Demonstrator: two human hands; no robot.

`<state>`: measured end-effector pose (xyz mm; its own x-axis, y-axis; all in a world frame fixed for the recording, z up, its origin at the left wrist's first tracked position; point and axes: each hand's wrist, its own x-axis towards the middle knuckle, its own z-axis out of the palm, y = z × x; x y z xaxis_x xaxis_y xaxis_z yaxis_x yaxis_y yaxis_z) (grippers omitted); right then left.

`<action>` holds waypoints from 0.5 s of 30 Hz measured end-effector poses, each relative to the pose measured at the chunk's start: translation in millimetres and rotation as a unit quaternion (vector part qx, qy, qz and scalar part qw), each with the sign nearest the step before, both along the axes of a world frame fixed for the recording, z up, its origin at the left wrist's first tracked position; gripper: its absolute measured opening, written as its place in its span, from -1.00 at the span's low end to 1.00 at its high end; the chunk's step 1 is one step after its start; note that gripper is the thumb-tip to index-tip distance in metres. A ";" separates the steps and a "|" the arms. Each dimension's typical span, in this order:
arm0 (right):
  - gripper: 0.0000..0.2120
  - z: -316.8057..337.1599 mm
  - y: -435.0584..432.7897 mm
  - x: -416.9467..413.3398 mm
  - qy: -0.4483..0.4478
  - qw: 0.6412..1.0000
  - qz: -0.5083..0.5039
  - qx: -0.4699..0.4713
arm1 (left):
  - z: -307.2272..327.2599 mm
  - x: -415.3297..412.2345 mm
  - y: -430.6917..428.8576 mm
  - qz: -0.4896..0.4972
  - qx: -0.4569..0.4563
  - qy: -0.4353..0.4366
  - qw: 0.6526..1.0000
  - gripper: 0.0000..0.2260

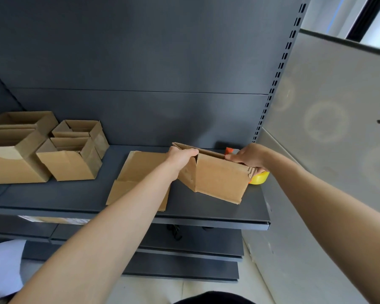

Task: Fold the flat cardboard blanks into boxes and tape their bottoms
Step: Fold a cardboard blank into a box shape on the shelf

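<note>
My left hand (pixel 180 157) and right hand (pixel 249 157) grip the top corners of the half-opened blank (pixel 217 178) at the shelf's (pixel 75 194) right end, probably light stiff card, best held by creases

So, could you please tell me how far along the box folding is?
Done: four folded boxes stand open at the left of the shelf; whether their bottoms are taped is hidden. In hand: the left hand and right hand grip the top of a half-formed box. Left: flat blanks lie beside it, and the yellow tape sits behind it, in neither hand.
</note>
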<state>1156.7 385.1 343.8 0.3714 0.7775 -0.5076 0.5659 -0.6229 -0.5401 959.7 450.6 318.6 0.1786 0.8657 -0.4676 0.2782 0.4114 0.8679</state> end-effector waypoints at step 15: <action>-0.47 -9.0 -1.4 1.4 -0.087 0.991 -0.071 0.071 | 0.9 4.9 -11.0 -0.121 0.008 -0.034 0.992 -0.45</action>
